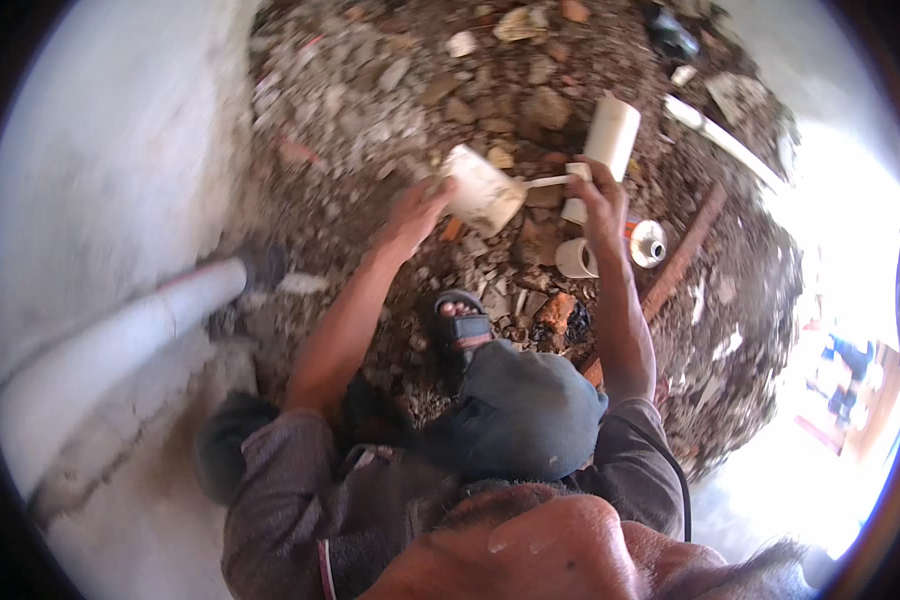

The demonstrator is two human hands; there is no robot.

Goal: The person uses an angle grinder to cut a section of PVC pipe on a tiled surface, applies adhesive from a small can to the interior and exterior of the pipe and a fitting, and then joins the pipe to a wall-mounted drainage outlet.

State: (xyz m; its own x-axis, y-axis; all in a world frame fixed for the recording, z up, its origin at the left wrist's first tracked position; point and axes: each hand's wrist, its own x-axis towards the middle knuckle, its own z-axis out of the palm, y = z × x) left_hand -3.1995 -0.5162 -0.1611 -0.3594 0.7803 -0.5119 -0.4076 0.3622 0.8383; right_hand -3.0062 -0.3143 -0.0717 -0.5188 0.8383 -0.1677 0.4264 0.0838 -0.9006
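My left hand [417, 215] grips a short, wide white plastic pipe piece [485, 192] by its left side, with dirt smears on its lower right end. My right hand [602, 200] is closed on a thin white applicator [548, 181], whose tip is at the right end of that pipe piece. Whether the tip touches the pipe cannot be made out. Just below my right hand stands a small round can [648, 243] with an orange label and an open neck. A short white pipe fitting [575, 258] lies beside it, and a white pipe length [613, 135] lies behind my right hand.
Broken rubble and soil cover the ground [370, 110]. A reddish-brown bar [685, 250] lies right of the can. A thin white pipe [725, 145] lies at far right. A thick white pipe [120, 340] with a dark end runs along the left wall [110, 150]. My sandalled foot [462, 318] is near the middle.
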